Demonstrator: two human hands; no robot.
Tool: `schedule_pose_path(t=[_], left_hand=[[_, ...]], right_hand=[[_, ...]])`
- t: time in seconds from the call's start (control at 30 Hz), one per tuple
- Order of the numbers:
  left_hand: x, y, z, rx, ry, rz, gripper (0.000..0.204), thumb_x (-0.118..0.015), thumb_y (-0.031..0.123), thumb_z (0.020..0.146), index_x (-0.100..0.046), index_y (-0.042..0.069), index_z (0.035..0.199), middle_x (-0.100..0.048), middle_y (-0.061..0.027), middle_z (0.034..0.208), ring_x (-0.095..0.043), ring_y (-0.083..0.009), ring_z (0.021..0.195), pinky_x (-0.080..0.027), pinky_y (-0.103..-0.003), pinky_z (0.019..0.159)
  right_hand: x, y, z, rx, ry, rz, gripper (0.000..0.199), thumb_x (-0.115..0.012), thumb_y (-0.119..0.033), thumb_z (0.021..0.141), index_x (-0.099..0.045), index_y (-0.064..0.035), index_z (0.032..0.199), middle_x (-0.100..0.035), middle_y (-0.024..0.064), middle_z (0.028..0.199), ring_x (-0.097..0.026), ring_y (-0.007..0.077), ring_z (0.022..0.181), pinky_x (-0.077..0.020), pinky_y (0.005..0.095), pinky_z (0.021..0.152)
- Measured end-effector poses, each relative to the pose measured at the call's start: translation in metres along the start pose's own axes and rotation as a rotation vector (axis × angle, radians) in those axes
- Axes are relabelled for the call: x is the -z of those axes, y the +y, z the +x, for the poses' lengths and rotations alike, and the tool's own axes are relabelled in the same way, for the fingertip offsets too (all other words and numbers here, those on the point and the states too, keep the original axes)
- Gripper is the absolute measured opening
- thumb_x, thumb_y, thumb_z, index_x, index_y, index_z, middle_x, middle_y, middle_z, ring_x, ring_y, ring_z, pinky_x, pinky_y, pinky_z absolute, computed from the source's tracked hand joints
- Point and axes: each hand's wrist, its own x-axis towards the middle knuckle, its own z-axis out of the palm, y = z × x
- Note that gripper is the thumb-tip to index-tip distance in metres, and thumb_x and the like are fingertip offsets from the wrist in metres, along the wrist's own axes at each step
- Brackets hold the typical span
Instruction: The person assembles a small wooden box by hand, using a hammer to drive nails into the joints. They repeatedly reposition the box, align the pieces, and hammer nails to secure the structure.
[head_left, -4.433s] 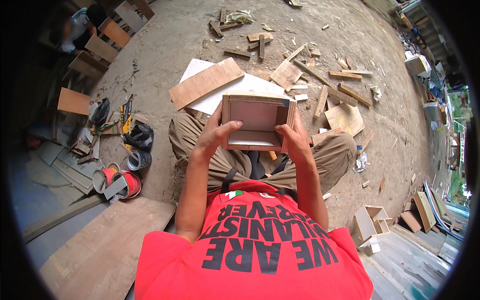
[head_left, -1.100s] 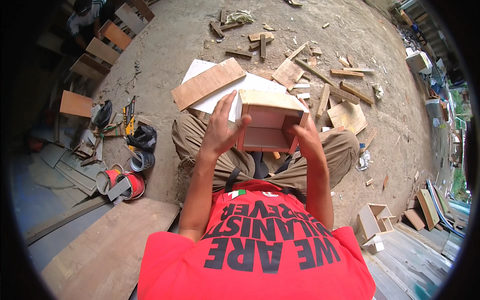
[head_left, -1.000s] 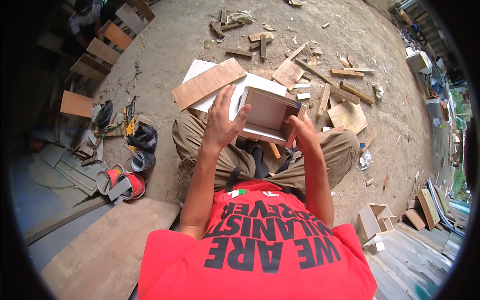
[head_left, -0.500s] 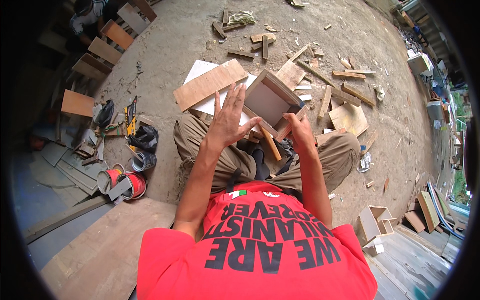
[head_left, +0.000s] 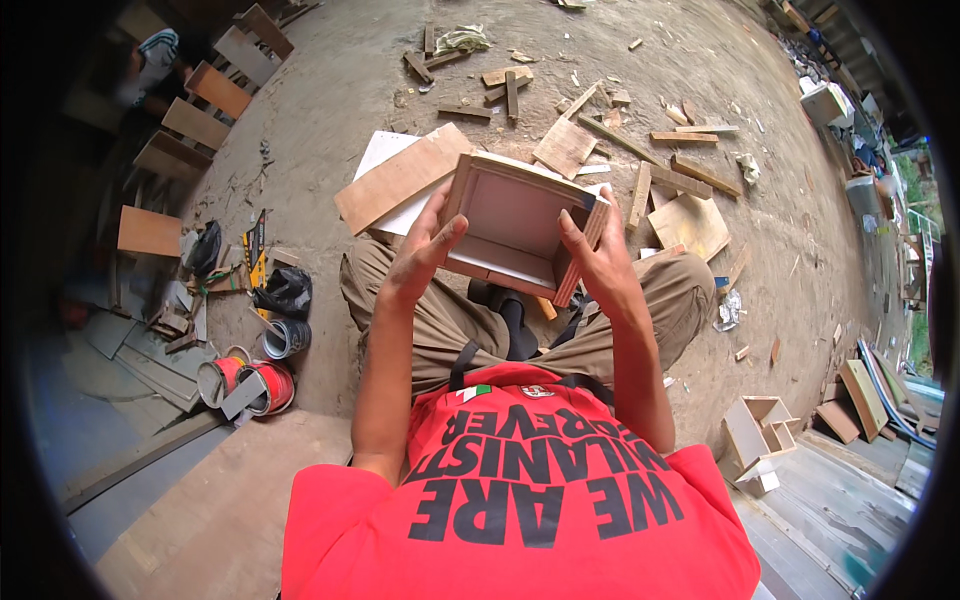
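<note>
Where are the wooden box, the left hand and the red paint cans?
wooden box (head_left: 512, 215), head view, pale inner panel
left hand (head_left: 420, 255), head view, back of hand
red paint cans (head_left: 250, 375), head view, can top

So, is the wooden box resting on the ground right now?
No, both the left hand and right hand hold the wooden box up above the lap.

Bare concrete floor (head_left: 330, 90). Around the long brown board (head_left: 402, 178): white sheet (head_left: 385, 155) beneath it, wood offcuts (head_left: 600, 130) right, paint cans (head_left: 250, 375) lower left.
</note>
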Motion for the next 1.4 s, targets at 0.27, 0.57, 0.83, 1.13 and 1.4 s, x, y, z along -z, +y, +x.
schedule_pose_path(t=[0.27, 0.57, 0.83, 1.13, 1.4], left_hand=[[-0.003, 0.001, -0.013, 0.059, 0.141, -0.578, 0.061, -0.051, 0.043, 0.103, -0.040, 0.004, 0.149, -0.054, -0.0158, 0.143, -0.057, -0.0307, 0.129, -0.050, -0.048, 0.103], [-0.025, -0.035, -0.015, 0.237, -0.203, -1.171, 0.078, -0.032, 0.069, 0.098, -0.042, 0.012, 0.150, -0.054, -0.0173, 0.142, -0.061, -0.0381, 0.120, -0.051, -0.060, 0.094], [-0.007, -0.055, -0.016, 0.404, 0.067, -0.894, 0.074, -0.046, 0.069, 0.094, -0.048, 0.016, 0.146, -0.061, -0.0129, 0.133, -0.061, -0.0274, 0.118, -0.049, -0.053, 0.095], [0.021, -0.069, -0.022, 0.405, 0.237, -0.213, 0.087, -0.049, 0.077, 0.091, -0.046, 0.012, 0.148, -0.060, -0.0122, 0.134, -0.058, -0.0216, 0.118, -0.046, -0.043, 0.094], [0.065, -0.086, -0.002, 0.271, 0.391, -0.164, 0.091, -0.050, 0.067, 0.096, -0.032, 0.001, 0.155, -0.027, -0.0232, 0.162, -0.019, -0.0320, 0.154, -0.018, -0.055, 0.120]], right_hand=[[0.015, -0.004, 0.006, 0.072, -0.076, 0.574, 0.083, -0.041, -0.065, 0.101, -0.021, -0.0094, 0.159, -0.054, 0.0184, 0.141, -0.054, 0.0241, 0.127, -0.0417, 0.0394, 0.103], [-0.005, -0.018, 0.001, 0.154, -0.157, 0.853, 0.067, -0.043, -0.048, 0.107, -0.029, -0.0001, 0.152, -0.056, 0.0186, 0.136, -0.057, 0.0270, 0.125, -0.0459, 0.0406, 0.102], [-0.004, 0.005, 0.008, -0.074, -0.077, 0.451, 0.074, -0.058, -0.050, 0.101, -0.034, 0.0020, 0.148, -0.055, 0.0254, 0.136, -0.062, 0.0264, 0.119, -0.0538, 0.0371, 0.093], [-0.020, 0.060, 0.020, -0.450, -0.453, 0.266, 0.087, -0.062, -0.060, 0.093, -0.034, 0.0003, 0.150, -0.048, 0.0248, 0.143, -0.060, 0.0319, 0.123, -0.0564, 0.0474, 0.094], [-0.023, 0.084, 0.080, -0.601, -0.254, 0.505, 0.074, -0.062, -0.056, 0.093, -0.042, -0.0053, 0.143, -0.059, 0.0233, 0.128, -0.067, 0.0370, 0.109, -0.0624, 0.0513, 0.081]])
